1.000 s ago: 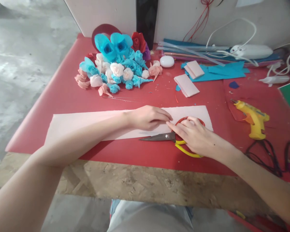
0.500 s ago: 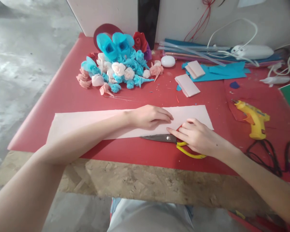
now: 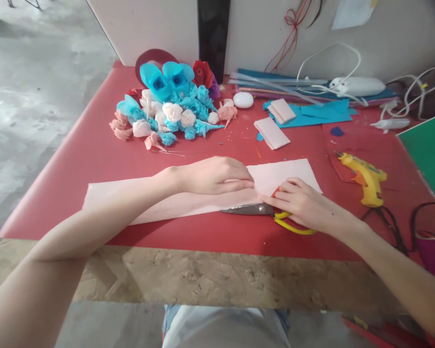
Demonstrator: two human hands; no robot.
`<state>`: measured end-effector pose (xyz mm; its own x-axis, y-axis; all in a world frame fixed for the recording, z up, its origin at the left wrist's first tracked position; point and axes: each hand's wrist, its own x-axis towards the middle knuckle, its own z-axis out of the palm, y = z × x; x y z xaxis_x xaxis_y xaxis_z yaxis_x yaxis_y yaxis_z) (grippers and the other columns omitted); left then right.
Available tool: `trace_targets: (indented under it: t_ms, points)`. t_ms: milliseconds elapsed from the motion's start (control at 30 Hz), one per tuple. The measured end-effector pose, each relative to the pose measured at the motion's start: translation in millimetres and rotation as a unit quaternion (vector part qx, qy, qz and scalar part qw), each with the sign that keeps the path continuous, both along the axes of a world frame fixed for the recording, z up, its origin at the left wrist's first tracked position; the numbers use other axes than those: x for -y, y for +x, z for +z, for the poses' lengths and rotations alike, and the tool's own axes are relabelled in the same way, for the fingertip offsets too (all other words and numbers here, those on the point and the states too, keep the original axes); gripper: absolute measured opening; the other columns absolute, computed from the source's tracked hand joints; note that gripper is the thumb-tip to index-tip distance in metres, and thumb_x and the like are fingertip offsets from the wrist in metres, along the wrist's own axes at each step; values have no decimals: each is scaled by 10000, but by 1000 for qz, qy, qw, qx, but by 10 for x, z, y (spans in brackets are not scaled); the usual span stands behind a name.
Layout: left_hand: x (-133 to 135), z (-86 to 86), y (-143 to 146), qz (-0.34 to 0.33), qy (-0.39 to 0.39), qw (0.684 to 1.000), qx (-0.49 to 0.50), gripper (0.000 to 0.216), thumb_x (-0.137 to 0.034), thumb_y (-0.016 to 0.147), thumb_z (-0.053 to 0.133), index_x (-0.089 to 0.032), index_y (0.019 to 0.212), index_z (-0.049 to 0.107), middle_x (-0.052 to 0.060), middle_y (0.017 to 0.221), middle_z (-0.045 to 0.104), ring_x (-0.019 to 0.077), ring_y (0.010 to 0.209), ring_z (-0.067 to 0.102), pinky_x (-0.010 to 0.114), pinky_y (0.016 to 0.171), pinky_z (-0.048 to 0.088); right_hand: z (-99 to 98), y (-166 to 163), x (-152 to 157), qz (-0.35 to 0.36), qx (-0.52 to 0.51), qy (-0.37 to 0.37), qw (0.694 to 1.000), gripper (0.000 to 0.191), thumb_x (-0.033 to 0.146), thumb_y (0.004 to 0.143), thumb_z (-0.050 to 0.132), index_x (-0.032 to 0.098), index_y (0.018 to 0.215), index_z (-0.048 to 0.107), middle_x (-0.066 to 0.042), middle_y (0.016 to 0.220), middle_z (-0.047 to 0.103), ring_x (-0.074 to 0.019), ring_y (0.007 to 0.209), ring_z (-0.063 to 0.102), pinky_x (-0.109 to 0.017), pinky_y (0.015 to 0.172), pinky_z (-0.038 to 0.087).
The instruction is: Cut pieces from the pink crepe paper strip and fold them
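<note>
A long strip of pale pink crepe paper [image 3: 282, 174] lies across the red tabletop. My left hand [image 3: 221, 175] rests over its middle, fingers together and bent down with the paper under and between them; the thumb is hidden. Scissors [image 3: 250, 209] with dark blades and yellow handles lie along the strip's near edge, blades pointing left. Around their handles curl the fingers of my right hand [image 3: 300, 203], while its index finger reaches to the paper's edge by the left fingertips. My left forearm covers part of the strip.
Paper flowers [image 3: 174, 113] pile up at the back left. Folded pink paper [image 3: 271, 133] and blue crepe paper [image 3: 326, 113] lie behind the strip. A yellow glue gun [image 3: 371, 181] with a black cord is on the right, near a green board [image 3: 427, 150]. A white power strip [image 3: 358, 86] sits farther back.
The paper strip has shifted right across the table and now lies more slanted, its left end nearer my forearm. My left fingers have bent more; my right hand and the scissors have moved right.
</note>
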<state>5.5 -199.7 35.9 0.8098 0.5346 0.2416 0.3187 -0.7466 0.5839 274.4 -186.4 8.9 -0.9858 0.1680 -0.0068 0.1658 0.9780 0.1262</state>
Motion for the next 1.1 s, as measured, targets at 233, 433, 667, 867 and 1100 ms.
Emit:
trace_targets:
  t_ms: [233,433,667,867,1100]
  points:
    - [8,-109,-1,54,-15,998,-34,334,-39,856,391,-118,1156,515,92,1000,666,153,856,635,245,729,484,33,308,-109,-14,-24,-29,999,526,-8,702,452,155,1193,552,-17,788,658,-192,777,474,-321,783,321]
    - [9,-121,4,-15,-32,997,-63,390,8,804,406,-152,1095,612,86,1147,637,187,1039,601,294,863,481,38,479,-197,-22,4,-30,999,528,24,750,447,179,1250,517,-28,776,649,-222,798,481,-353,775,317]
    - [-16,-366,62,-38,30,999,-6,303,-111,863,412,-135,1069,633,129,1085,657,203,1011,600,336,888,466,3,571,-208,-31,26,4,999,638,36,703,453,171,1325,410,-39,840,635,-222,795,472,-346,749,319]
    - [-18,-496,82,-26,65,998,-3,304,-141,872,394,-166,1042,645,118,1085,660,206,1007,588,358,891,438,-78,635,-137,-98,11,27,995,706,36,611,423,174,1304,396,-61,899,608,-222,833,488,-341,775,312]
    - [-19,-471,87,-26,60,998,-7,302,-146,876,394,-175,1039,647,113,1093,663,203,1014,589,354,896,434,-105,530,-86,-99,-3,66,993,608,56,660,413,143,1262,415,-61,838,606,-232,813,486,-362,775,281]
